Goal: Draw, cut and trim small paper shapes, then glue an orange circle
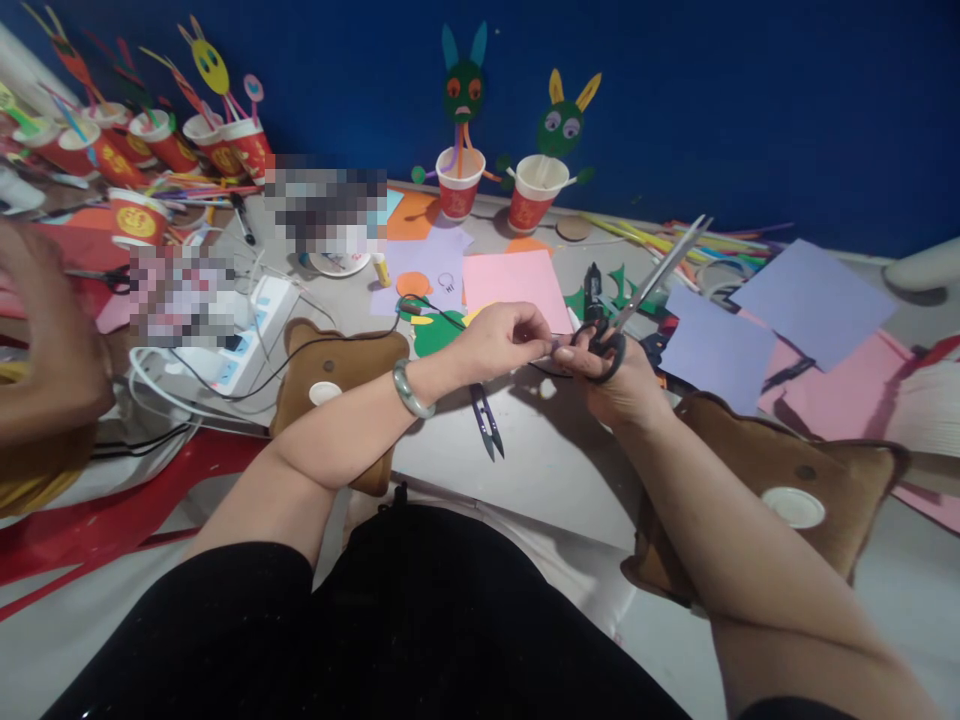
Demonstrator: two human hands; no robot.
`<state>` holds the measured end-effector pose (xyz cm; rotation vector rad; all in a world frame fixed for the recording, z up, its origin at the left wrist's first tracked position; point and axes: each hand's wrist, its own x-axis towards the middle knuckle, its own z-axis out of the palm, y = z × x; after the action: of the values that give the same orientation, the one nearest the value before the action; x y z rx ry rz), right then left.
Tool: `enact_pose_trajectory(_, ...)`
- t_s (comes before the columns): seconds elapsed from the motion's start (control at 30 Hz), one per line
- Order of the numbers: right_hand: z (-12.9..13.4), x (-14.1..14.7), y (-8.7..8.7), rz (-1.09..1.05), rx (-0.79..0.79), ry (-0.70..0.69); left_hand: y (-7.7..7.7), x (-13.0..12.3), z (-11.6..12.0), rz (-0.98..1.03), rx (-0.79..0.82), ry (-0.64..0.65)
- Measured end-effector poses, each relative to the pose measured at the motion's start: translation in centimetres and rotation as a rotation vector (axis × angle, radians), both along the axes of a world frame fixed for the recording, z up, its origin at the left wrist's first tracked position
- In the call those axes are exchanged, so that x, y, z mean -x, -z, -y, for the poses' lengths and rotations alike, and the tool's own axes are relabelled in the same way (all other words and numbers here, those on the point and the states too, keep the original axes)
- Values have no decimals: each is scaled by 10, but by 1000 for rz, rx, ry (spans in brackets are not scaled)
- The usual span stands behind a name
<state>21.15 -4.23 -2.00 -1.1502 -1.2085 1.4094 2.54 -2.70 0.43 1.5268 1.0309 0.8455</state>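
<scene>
Nearside of the pink sheet (517,283), the right hand (622,388) clasps scissors (651,283) beside the left hand (501,342), its fingertips pinched together, bare counter (555,470) spreading nearer, while leftward lilac paper (431,255) bears unreadable marks.

The person here is wearing a black short-sleeved top (450,620), and a few tiny pale specks are showing near its left shoulder. The left sleeve (225,600) is ending above the elbow, while just an edge of the black right sleeve (795,709) is peeping out. A rounded, glossy, grey-green bangle (403,388) is encircling the left wrist (439,373). Both forearms are going bare.
</scene>
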Motion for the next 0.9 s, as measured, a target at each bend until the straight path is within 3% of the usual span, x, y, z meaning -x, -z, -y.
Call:
enact_pose_trajectory(0.27, 2, 0, 4, 48, -64, 140, -11, 1, 2, 86, 240, -28)
enact_pose_trajectory(0.57, 5, 1, 2, 66, -96, 97, -6, -1, 2, 132, 123, 39)
enact_pose_trajectory(0.9, 2, 0, 1, 22, -103, 142, -26, 0, 6, 55, 324, 23)
